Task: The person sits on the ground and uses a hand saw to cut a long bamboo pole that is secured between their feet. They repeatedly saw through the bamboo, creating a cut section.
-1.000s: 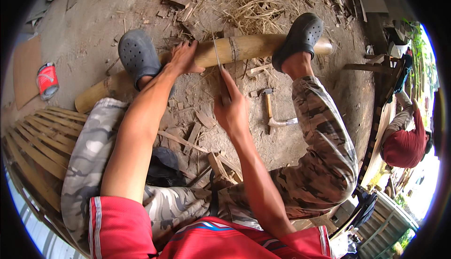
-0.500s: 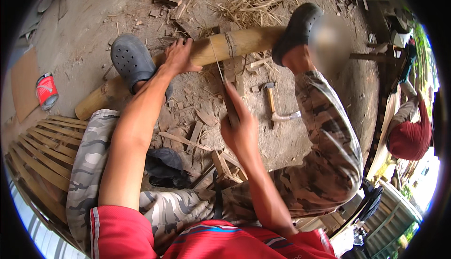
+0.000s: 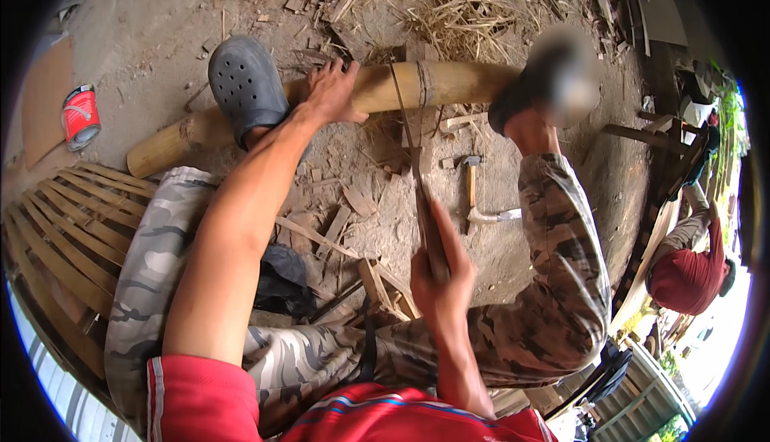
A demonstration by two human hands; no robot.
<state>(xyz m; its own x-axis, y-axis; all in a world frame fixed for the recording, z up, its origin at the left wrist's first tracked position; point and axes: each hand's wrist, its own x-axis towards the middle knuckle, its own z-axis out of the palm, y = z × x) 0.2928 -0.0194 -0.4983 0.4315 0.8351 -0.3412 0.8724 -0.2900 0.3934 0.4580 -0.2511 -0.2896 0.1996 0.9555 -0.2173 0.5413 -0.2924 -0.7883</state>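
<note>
A thick bamboo pole (image 3: 385, 89) lies across the ground before me, with grey clogs resting on it at both sides. My left hand (image 3: 331, 93) grips the pole beside the left clog (image 3: 246, 81), fingers over its far side and thumb apart on the near side. In my right hand (image 3: 445, 285), closed round the handle, is a handsaw (image 3: 416, 173) seen nearly edge-on. Its thin blade runs away from me and crosses the pole just right of my left hand. How deep the blade sits in the bamboo I cannot tell.
A hammer (image 3: 471, 185) and a curved-bladed tool (image 3: 493, 216) lie on the dirt right of the saw. Wood scraps (image 3: 333, 233) and straw (image 3: 473, 17) litter the ground. A red can (image 3: 81, 117) stands far left. Another person in dark red (image 3: 688, 281) is at the right.
My right hand has drawn the saw back toward me, and more of the blade shows on the near side of the pole. My left hand keeps its place; the view has shifted slightly.
</note>
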